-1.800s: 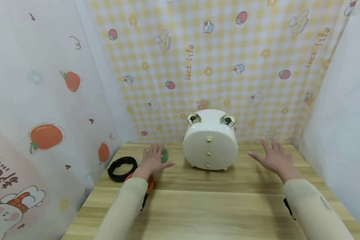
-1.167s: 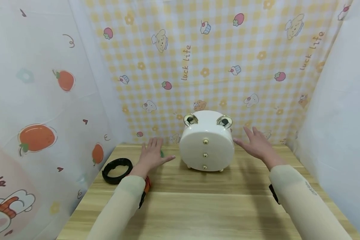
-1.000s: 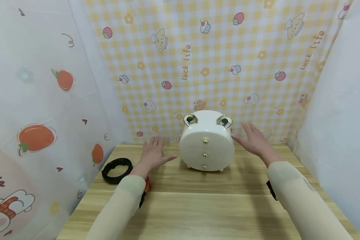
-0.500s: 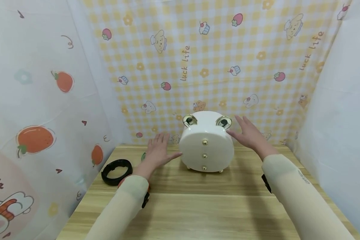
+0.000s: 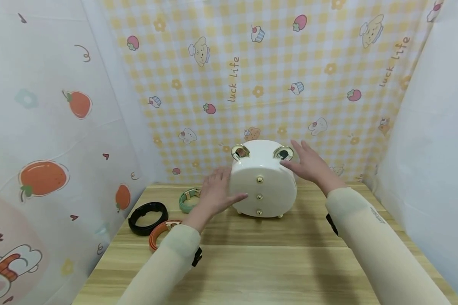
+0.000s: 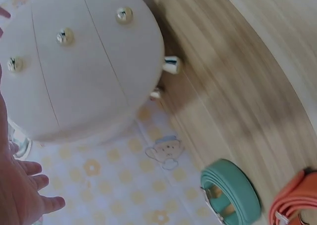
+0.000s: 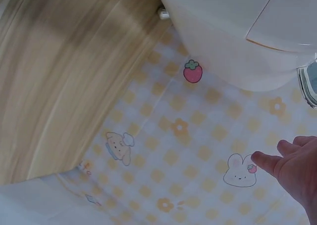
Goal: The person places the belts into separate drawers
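White box [image 5: 269, 187]: upright on the wooden table [image 5: 259, 264], between the two hands, three gold knobs [image 5: 260, 197] down its front.
Left hand [image 5: 216, 190]: at the box's left side, fingers spread, thumb reaching across its front; I can't tell whether it touches.
Right hand [image 5: 310, 164]: by the box's upper right, fingers extended, thumb apart; contact is unclear here too.
Coiled belts: left of the box, green belt [image 5: 183, 204] nearest, orange belt [image 5: 154, 238] farther, black belt [image 5: 142, 231] farthest.
Checked cloth [image 5: 275, 63]: behind the box.
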`<state>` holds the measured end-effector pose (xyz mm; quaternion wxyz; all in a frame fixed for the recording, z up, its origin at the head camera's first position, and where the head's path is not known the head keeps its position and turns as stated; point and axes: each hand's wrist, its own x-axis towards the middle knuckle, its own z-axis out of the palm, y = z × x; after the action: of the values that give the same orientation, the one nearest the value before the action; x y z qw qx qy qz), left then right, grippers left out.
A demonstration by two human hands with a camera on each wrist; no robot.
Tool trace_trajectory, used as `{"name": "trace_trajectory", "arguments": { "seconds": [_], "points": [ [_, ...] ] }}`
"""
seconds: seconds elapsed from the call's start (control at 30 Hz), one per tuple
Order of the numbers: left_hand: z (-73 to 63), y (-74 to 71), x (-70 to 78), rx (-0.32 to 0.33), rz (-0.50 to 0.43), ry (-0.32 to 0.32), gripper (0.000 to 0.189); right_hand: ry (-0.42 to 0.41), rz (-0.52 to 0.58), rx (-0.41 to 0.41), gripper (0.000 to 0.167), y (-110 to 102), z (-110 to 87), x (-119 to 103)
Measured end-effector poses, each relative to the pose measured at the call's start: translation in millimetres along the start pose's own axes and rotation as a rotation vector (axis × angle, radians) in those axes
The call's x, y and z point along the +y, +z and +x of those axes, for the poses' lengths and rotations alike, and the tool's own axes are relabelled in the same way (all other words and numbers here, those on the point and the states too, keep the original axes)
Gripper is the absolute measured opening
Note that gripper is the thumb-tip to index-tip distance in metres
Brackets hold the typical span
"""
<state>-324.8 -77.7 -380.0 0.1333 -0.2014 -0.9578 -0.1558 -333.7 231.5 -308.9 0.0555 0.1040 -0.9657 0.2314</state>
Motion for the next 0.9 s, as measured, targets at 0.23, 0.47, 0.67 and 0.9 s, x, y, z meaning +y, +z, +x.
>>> {"name": "trace_trajectory", "arguments": {
  "seconds": [0.23,0.47,0.67,0.9],
  "points": [
    [-2.4,0.2,13.9,-0.018,-0.004,0.007,0.108,-0.008,-0.017,-0.025,0.095,2,7.1,-7],
    [-2.6,1.4,23.2,0.001,-0.003,0.02,0.104,-0.026,-0.011,-0.038,0.093,4,8.4,-10],
    [-2.3,4.5,30.6,0.004,-0.016,0.03,0.103,-0.054,0.034,-0.033,0.091,6,7.9,-9],
    [-3.5,10.9,36.5,0.045,-0.021,0.025,0.101,-0.084,0.034,-0.005,0.086,8,7.0,-8]
  ]
}}
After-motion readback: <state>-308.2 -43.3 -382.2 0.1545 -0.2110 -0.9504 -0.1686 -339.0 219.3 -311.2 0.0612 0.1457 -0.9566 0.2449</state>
